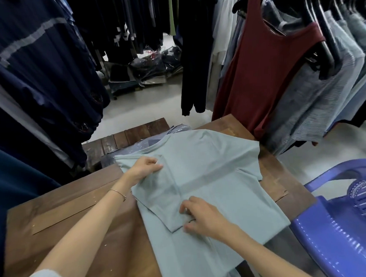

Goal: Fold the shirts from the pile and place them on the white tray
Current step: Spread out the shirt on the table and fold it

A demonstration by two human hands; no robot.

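We see the shirt [211, 168] in plain pale grey-green, the table [85, 208] in dark brown wood grain, and the chair [337, 231] in violet-blue. Of the hanging clothes we note a solid maroon tank top [266, 75], a navy garment [34, 61] crossed by a grey stripe, and light blue-grey shirts [318, 117] with fine stripes.

Clothing shop: hung garments crowd round a left hand [145, 168] and right hand [204, 216] pinching a pale green T-shirt [211, 164] on a wooden table [75, 209]. Navy tops [34, 72] hang left of the grip, a maroon tank top [263, 69] and striped shirts [315, 108] on black hangers [326, 44] to its right, and plastic-wrapped stock [152, 65] lies on the floor [143, 106] beyond it.
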